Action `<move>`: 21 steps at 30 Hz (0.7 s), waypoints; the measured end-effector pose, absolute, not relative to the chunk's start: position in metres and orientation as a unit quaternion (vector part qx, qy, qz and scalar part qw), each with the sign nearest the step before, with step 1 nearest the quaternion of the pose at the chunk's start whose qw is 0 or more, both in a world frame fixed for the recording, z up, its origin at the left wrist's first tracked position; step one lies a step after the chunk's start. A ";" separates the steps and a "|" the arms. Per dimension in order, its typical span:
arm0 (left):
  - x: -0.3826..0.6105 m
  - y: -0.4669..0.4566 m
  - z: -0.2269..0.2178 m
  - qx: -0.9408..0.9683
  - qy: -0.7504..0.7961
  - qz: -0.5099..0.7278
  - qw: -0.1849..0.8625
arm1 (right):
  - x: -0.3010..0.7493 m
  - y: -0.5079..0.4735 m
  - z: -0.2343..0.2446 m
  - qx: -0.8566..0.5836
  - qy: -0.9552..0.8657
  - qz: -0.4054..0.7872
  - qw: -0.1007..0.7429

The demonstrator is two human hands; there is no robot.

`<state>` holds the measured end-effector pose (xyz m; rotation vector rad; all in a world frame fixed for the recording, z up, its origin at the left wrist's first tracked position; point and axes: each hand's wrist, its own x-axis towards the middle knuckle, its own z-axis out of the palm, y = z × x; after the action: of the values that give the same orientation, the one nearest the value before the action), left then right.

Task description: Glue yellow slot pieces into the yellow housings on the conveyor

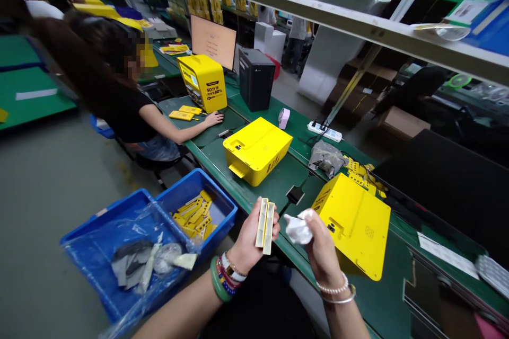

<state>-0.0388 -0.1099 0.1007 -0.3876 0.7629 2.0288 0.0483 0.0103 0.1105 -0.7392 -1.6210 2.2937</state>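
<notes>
My left hand [248,238] holds two narrow cream-yellow plastic strips [264,225] side by side, upright in its fingers. My right hand [321,248] grips a crumpled white cloth or tissue [298,226], close to the strips but not touching them. Just past my right hand, a yellow sheet-metal casing [353,225] lies tilted on the green workbench [278,185]. A closed yellow casing [257,149] stands further ahead, with a small yellow strip at its front corner.
A blue crate [194,206] of yellow parts sits left of my hands, beside a blue bin [119,254] lined with plastic and holding grey and white scraps. A seated co-worker [123,111] rests a hand on the bench near a yellow machine [202,83]. A shelf [358,26] runs overhead.
</notes>
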 end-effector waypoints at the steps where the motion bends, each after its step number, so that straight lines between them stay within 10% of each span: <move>1: -0.039 -0.110 0.101 -0.164 0.318 0.818 0.450 | 0.050 0.005 0.113 -0.245 -0.584 0.767 0.101; 9: -0.032 -0.110 0.106 -0.170 0.358 0.854 0.338 | 0.054 -0.036 0.108 -0.139 -0.802 0.547 0.196; 21: -0.031 -0.110 0.119 -0.069 0.490 0.858 0.139 | 0.064 -0.063 0.099 -0.112 -0.799 0.545 0.227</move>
<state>-0.0313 -0.1098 0.1190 -0.2001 1.4159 2.4809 0.0638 -0.0627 0.0993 -0.3076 -2.2009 1.5026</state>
